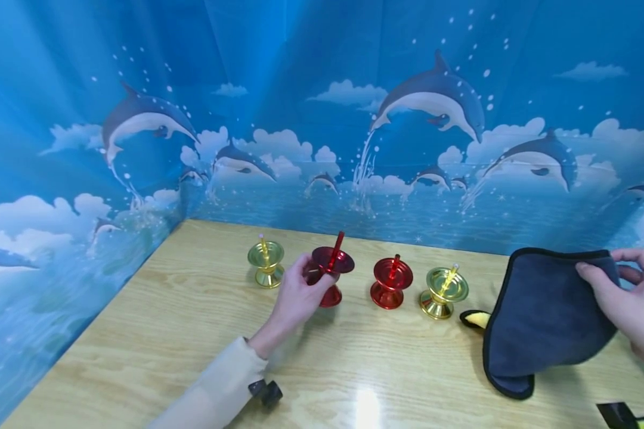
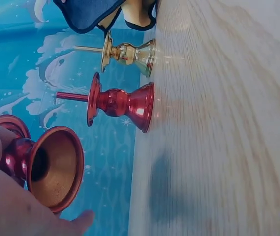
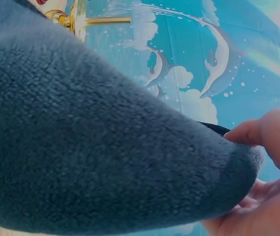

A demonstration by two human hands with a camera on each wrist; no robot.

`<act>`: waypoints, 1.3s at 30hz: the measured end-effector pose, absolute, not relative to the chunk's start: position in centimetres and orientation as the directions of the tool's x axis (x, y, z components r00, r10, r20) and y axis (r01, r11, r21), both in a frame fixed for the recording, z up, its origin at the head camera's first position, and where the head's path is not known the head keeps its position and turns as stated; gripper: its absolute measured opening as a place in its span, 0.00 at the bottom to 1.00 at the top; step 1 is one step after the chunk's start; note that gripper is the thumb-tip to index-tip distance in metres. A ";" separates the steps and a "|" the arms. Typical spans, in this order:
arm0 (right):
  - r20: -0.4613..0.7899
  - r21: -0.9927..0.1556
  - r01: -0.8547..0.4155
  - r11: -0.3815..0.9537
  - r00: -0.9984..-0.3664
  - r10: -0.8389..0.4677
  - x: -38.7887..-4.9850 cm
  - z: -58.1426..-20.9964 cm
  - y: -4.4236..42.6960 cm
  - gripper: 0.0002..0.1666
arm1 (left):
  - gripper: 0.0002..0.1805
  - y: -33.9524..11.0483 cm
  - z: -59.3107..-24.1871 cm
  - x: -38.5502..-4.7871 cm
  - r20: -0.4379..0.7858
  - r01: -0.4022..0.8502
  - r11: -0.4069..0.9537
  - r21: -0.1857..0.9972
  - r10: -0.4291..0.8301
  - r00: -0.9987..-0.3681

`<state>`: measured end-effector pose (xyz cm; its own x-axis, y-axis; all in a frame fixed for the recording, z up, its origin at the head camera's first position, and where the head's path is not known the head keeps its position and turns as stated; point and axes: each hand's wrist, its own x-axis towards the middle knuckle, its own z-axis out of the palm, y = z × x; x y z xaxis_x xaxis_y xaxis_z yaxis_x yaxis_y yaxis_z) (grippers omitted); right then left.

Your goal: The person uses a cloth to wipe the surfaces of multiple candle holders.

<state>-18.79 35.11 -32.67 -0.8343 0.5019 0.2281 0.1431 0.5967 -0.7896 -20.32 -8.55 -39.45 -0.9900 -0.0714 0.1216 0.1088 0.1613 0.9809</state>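
My left hand (image 1: 295,295) grips a red metal candle holder (image 1: 331,297) by its stem. The left wrist view shows this held holder (image 2: 58,172) tilted off the table, its hollow base facing the camera. On the right, my right hand (image 1: 635,298) pinches a corner of a dark grey plush cloth (image 1: 547,316) with black edging, which hangs partly raised. A yellow patch (image 1: 479,320) shows at the cloth's left side. Between the hands stand a second red candle holder (image 1: 389,289) and a gold one (image 1: 439,298), both upright.
Another gold candle holder (image 1: 268,268) stands left of my left hand. The pale wooden table (image 1: 155,333) ends at the back against a blue curtain (image 1: 300,71) printed with dolphins. A bright glare lies near the table's front.
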 end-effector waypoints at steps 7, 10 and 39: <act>0.218 -0.891 0.043 0.451 -0.833 0.509 -18.7 -32.2 35.4 0.14 | 0.19 -8.3 -39.8 -21.6 0.183 0.163 0.217 0.963 -0.074 -0.980; 0.207 -0.893 0.056 0.446 -0.830 0.518 -18.7 -32.1 35.4 0.15 | 0.21 -8.1 -40.1 -22.0 0.198 0.167 0.292 0.942 -0.081 -0.977; 0.195 -0.948 -0.229 -0.222 -0.967 0.166 -18.5 -33.1 35.9 0.14 | 0.27 -8.5 -42.6 -24.2 -0.090 -0.092 0.200 0.975 -0.021 -0.996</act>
<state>-18.49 35.91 -33.10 -0.9667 0.1659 0.1950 -0.2293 -0.2224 -0.9476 -24.25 -8.50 -42.64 -0.9957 -0.0212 -0.0898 -0.0922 0.2002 0.9754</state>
